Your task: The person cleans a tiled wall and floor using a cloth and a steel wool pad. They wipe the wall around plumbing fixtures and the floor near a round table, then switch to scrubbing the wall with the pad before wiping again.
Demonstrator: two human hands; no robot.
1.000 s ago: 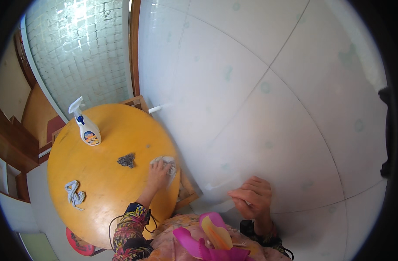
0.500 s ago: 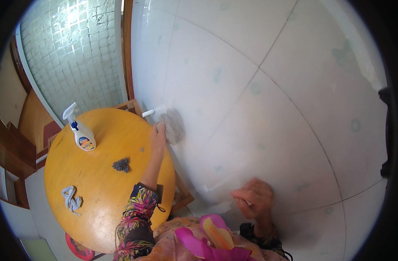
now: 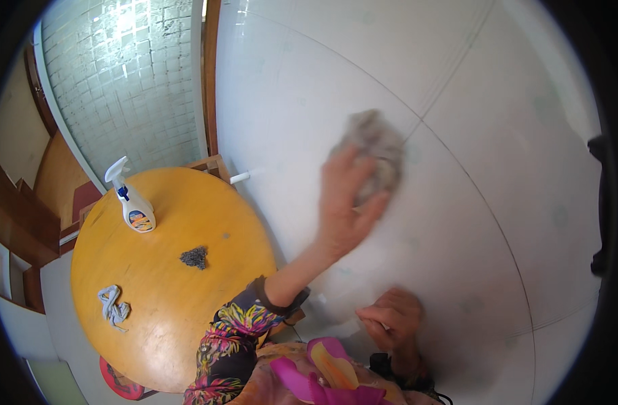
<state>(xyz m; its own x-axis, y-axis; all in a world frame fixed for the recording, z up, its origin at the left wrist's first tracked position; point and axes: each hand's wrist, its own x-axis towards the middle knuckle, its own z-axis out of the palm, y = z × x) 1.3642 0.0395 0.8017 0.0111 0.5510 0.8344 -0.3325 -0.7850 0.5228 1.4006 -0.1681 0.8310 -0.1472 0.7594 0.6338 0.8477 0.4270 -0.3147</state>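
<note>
My left hand (image 3: 346,202) presses a crumpled grey cloth (image 3: 383,152) against the white tiled wall (image 3: 309,108), its fingers wrapped over the cloth's near side. Both hand and cloth are slightly blurred. Lower down, to the right, my right hand (image 3: 393,317) is held with its fingers curled in and close to the wall. Nothing shows in it.
On the round yellow table (image 3: 153,331) at the left stand a white spray bottle (image 3: 137,209), a dark steel-wool scourer (image 3: 195,257) and a small twisted grey cloth (image 3: 112,307). A white peg (image 3: 240,177) sits by the wall near a wooden frame. A red stool (image 3: 116,381) shows below the table.
My left hand has swept the grey cloth across the wall to the right and upward, away from the table's edge. My right hand has barely moved.
</note>
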